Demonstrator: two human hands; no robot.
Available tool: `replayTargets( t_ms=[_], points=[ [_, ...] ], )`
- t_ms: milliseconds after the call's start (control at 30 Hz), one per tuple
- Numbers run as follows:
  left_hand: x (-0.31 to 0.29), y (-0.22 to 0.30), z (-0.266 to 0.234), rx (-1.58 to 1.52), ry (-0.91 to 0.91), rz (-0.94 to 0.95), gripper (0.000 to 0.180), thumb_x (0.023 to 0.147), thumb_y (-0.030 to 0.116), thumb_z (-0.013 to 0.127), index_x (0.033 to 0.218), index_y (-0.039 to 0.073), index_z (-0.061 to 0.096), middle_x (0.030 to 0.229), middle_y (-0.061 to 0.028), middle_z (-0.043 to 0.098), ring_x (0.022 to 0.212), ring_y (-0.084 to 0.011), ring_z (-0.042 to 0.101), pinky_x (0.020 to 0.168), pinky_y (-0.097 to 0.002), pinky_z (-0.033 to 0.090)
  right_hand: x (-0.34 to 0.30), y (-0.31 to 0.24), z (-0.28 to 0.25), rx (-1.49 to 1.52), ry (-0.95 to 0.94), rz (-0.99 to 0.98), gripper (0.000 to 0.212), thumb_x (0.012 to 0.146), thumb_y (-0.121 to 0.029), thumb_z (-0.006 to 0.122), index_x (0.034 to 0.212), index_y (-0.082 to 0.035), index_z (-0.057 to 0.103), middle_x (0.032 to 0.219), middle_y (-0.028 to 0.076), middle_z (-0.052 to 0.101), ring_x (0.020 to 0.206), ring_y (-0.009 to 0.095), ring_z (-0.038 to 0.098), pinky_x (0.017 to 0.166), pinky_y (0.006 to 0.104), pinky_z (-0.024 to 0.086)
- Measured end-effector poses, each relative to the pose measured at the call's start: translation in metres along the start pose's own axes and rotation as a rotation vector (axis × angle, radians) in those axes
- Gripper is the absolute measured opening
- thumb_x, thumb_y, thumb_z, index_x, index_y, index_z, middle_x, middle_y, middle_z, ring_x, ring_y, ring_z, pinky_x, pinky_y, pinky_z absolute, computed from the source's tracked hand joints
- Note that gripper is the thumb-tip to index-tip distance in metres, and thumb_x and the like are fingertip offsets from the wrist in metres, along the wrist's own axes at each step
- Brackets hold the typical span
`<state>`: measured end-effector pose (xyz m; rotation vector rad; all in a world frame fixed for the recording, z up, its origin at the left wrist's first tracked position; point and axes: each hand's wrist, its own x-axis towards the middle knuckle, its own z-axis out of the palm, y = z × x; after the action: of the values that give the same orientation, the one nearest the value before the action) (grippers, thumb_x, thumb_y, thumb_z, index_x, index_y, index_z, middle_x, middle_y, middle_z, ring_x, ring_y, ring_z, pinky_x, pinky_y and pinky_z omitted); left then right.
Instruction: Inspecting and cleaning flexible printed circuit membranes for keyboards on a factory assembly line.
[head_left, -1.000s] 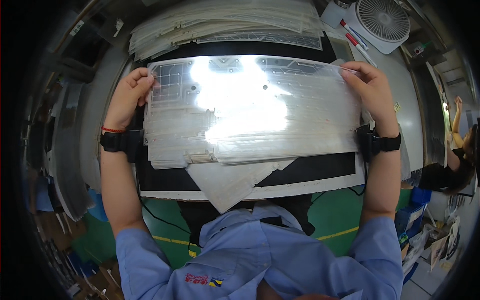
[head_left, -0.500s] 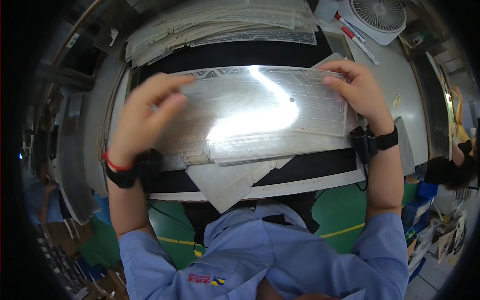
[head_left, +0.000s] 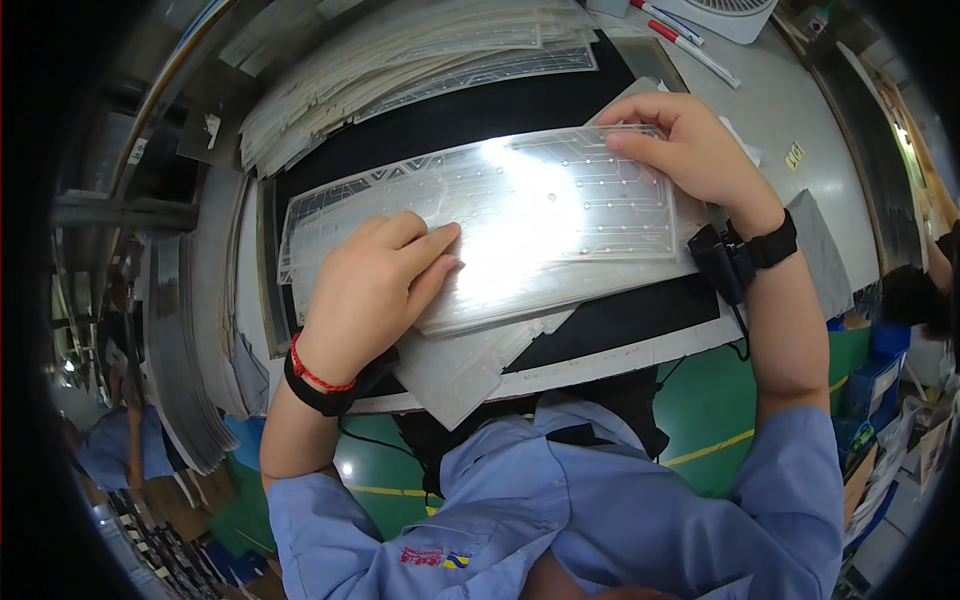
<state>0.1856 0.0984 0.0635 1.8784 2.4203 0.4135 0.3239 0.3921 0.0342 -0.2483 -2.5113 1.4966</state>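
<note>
A clear plastic sheet with printed circuit lines and small dots (head_left: 610, 230) lies on a stack of similar sheets (head_left: 490, 315), with strong glare across its middle. My right hand (head_left: 690, 150) grips its far right corner, thumb on top and fingers curled past the edge. Over the sheet's left half is my left hand (head_left: 375, 280), fingers curled and the index fingertip and thumb close together. Whatever may sit between those tips is hidden. Another translucent sheet (head_left: 455, 385) sticks out slantwise from beneath the stack, over the table's front edge.
A taller pile of clear sheets (head_left: 430, 75) stands at the far side of the black mat (head_left: 330, 165). Red-capped markers (head_left: 690, 50) and a white fan (head_left: 735, 15) are at the back right. A grey sheet (head_left: 815, 250) lies beyond my right wrist.
My left hand has moved right and nearer, from the sheet's far left edge onto its left half. The sheet now lies tilted, its right end farther away. My right hand keeps its corner.
</note>
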Motion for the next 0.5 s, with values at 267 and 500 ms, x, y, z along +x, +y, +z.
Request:
replayTargets(
  t_ms=[267,500],
  points=[
    [-0.002,0.005,-0.009,-0.006,0.065,0.070,0.025,0.083,0.018,0.068,0.105,0.005,0.068,0.083,-0.0099,0.060,0.076,-0.0271,0.058,0.069,-0.0342,0.048,0.000,-0.006,-0.001,0.030,-0.037,0.033,0.022,0.088,-0.018,0.066,0.103,-0.002,0.067,0.080,0.001,0.063,0.067,0.007,0.053,0.060,0.0227,0.044],
    [-0.038,0.053,-0.001,-0.618,-0.286,0.519,0.009,0.077,0.015,0.070,0.085,0.013,0.067,0.085,-0.0006,0.066,0.073,-0.0174,0.064,0.060,-0.0297,0.050,-0.001,-0.002,-0.001,0.008,-0.017,0.000,0.022,0.088,-0.018,0.066,0.103,-0.001,0.067,0.083,0.001,0.065,0.068,0.006,0.055,0.061,0.0219,0.045]
  ],
)
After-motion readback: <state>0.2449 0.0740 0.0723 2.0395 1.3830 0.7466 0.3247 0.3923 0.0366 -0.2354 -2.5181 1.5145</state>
